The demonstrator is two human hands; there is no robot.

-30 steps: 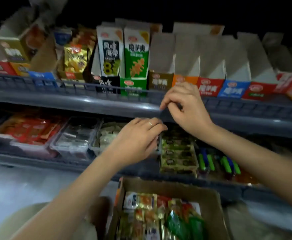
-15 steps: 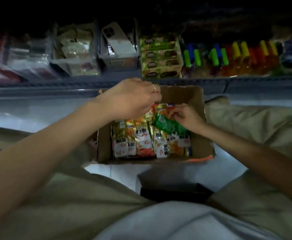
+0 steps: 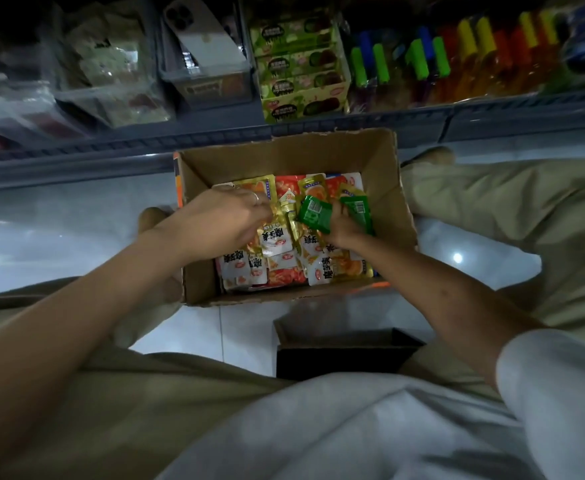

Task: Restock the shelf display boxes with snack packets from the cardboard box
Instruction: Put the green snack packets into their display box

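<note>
1. One camera only, worn on the person's head, looks forward and steeply down over their lap.
2. It sits close: both forearms run in from the bottom corners, and the left hand (image 3: 228, 220) and right hand (image 3: 344, 230) meet mid-frame on the snack packets (image 3: 319, 268) in the cardboard box (image 3: 284, 157).
3. The wide lens bends the edges. The shelf (image 3: 145, 147) front runs across the top, beyond the box, with pale floor (image 3: 59, 216) on either side.
</note>
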